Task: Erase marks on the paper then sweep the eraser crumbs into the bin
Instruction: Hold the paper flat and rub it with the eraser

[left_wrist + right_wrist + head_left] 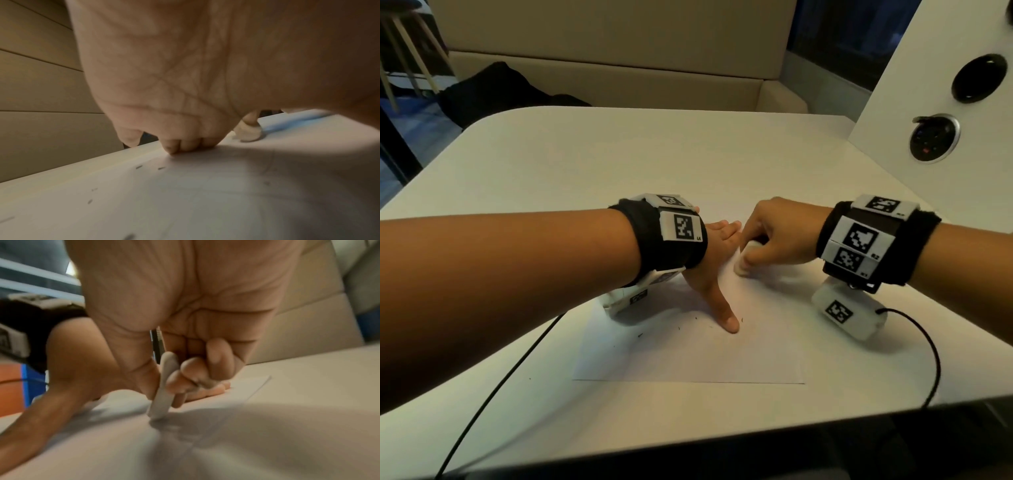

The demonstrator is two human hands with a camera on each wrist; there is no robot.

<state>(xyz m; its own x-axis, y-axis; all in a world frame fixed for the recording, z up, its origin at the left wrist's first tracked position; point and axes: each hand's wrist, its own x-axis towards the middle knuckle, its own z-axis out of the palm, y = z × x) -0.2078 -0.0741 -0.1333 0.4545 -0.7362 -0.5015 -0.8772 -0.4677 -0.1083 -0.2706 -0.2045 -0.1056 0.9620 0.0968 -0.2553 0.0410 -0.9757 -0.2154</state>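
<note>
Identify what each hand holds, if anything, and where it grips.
The right hand pinches a flat white eraser by its upper part, between thumb and fingertips. The left hand holds nothing; it presses flat on the white paper sheet.

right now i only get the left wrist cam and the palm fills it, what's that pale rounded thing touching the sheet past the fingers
observer: A flat white rubber eraser. The right hand pinches it between thumb and curled fingers, with its lower end on the white paper sheet.
operator: is the left hand flat on the sheet
observer: Yes. The left hand rests on it with fingers straight and the thumb spread towards the near edge.
operator: any bin in sight
observer: No bin shows in any view. The head view shows only the white table and a few dark eraser crumbs near that thumb.
</note>
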